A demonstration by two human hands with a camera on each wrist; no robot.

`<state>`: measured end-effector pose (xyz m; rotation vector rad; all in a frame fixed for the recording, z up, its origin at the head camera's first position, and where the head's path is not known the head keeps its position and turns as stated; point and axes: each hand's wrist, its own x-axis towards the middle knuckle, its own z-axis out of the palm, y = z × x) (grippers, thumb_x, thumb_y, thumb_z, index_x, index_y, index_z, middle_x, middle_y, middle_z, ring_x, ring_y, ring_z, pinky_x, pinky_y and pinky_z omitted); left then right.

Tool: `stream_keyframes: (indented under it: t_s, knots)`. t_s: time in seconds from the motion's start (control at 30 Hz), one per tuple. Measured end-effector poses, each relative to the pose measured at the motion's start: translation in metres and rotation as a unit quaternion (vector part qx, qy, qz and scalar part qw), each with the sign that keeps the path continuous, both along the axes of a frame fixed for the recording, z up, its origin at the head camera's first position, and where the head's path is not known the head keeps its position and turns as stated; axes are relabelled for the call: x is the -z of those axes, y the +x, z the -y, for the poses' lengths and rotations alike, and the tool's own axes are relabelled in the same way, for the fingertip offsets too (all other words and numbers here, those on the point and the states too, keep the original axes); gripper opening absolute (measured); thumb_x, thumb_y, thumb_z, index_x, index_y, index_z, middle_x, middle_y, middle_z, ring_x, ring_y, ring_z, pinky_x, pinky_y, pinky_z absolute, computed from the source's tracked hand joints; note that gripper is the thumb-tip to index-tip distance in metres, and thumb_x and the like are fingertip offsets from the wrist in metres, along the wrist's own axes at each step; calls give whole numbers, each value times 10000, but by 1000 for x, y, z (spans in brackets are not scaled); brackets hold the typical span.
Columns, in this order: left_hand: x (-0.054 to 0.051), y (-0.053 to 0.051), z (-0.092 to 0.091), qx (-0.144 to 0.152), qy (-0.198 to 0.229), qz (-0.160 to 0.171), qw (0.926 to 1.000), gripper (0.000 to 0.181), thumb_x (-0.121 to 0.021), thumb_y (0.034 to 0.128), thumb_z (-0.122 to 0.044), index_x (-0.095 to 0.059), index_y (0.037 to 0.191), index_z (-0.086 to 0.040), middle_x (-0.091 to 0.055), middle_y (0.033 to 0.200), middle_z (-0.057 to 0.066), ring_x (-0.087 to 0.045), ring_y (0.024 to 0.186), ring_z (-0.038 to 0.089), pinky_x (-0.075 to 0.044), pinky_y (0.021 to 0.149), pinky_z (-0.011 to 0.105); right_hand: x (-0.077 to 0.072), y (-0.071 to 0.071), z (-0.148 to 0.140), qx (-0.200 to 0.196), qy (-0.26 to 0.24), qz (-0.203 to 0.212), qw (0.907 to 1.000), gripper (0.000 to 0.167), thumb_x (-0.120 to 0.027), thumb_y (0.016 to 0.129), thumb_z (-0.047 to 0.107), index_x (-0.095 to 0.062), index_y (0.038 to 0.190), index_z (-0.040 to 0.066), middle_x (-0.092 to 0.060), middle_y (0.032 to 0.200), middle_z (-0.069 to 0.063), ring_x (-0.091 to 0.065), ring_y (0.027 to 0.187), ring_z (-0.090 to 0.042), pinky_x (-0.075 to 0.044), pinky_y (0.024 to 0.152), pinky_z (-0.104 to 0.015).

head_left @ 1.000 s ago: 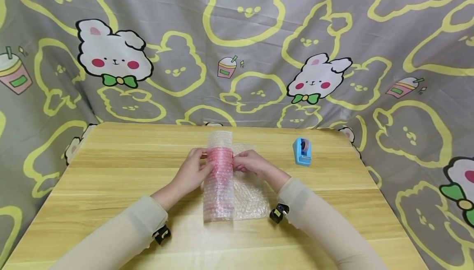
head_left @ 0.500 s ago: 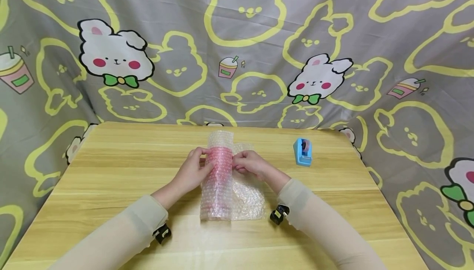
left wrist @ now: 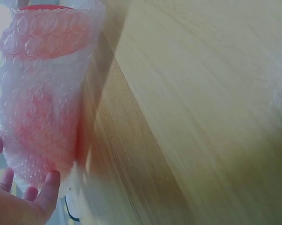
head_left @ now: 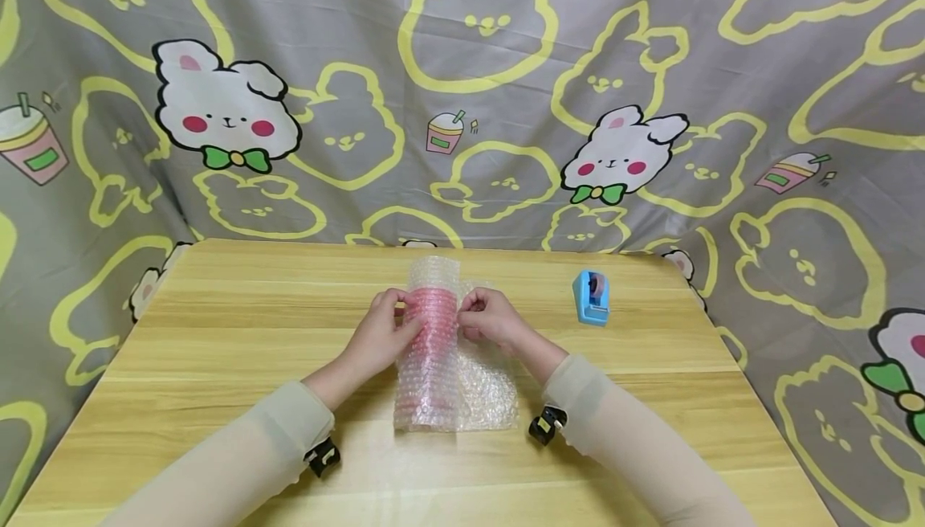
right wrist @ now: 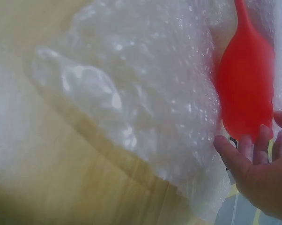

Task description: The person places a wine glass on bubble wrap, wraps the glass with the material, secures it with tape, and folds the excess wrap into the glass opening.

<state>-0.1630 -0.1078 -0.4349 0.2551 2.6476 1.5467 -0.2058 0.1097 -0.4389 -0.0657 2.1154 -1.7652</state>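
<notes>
Cartoon-printed cloth [head_left: 499, 53] hangs behind bubble wrap. Wood-grain tabletop [head_left: 217, 342] beneath it. Bubble wrap [head_left: 433, 370] partly rolled, loose flap on roll's right. Red goblet-shaped object [right wrist: 246, 84] lies inside bubble wrap's roll. Hands: left [head_left: 381, 334] grips bubble wrap's left side; right [head_left: 499, 320], fingers curled at roll's right edge, cannot tell whether pinching. Blue tape dispenser [head_left: 592, 302] apart, right of bubble wrap.

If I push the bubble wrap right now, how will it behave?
The bubble wrap will probably flop and crumple: its loose part lies wavy and creased. Likely light for its size, as it looks thin and see-through. The rounded part might roll, since it curves over a red stemmed thing.
</notes>
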Motion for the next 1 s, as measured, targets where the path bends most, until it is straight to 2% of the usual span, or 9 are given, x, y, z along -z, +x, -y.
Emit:
stream_keyframes:
  t_s: [0.1,0.23,0.33,0.43,0.6,0.73,0.87,1.0]
  knots:
    - [-1,1,-1,-4,-18,13,10000,371,-659,976,-229,-503,1233,-12,-447,1330,225,-572,1171,376,-570,884,429,0,0,0,18,-9,-56,10000,123,-647,845,-73,-589,937,-15,-562,842,-43,-562,760,-144,-598,770,-431]
    - [-1,1,-2,-44,-62,-32,10000,343,-633,987,-220,-524,1242,-19,-432,1375,232,-570,1186,376,-562,904,450,0,0,1,-3,30,-78,10000,147,-657,845,-76,-617,980,-35,-576,829,-41,-561,751,-133,-594,773,-435]
    - [-1,2,-2,-120,-63,-143,9998,263,-562,1000,-150,-569,1238,-39,-436,1405,214,-567,1201,364,-543,938,468,0,1,2,19,98,-60,9999,145,-658,846,-75,-616,977,-29,-568,839,-44,-554,757,-136,-593,776,-436]
    - [-1,3,-2,-108,21,-266,9996,262,-517,980,-57,-605,1227,-55,-446,1407,190,-573,1201,357,-539,948,465,0,2,3,96,150,-31,9998,114,-625,856,-59,-606,958,-13,-562,867,-53,-571,794,-160,-594,802,-449]
    - [0,4,-3,-10,180,-408,9990,277,-552,957,-7,-619,1223,-47,-453,1380,186,-577,1191,358,-551,938,431,-2,5,4,243,178,-15,9995,77,-569,876,9,-585,949,-12,-592,933,-80,-620,880,-207,-586,853,-462]
    - [0,3,-4,-39,138,-452,9989,300,-562,965,-31,-596,1262,-38,-453,1390,190,-565,1206,362,-533,966,456,-3,6,5,243,262,4,9994,93,-579,893,56,-573,961,-8,-603,953,-94,-628,860,-209,-581,871,-451]
    - [1,2,-5,-85,241,-263,9993,394,-578,978,-74,-491,1355,4,-447,1372,208,-566,1202,366,-535,963,450,-4,8,5,238,361,78,9990,156,-632,904,118,-566,978,-2,-586,941,-87,-615,836,-204,-580,874,-433]
    - [3,1,-6,-193,353,-20,9992,495,-643,969,-136,-442,1382,50,-433,1338,235,-580,1172,361,-554,934,401,-3,7,5,234,546,37,9982,252,-683,895,180,-559,1010,-6,-561,918,-74,-570,796,-182,-577,775,-366]
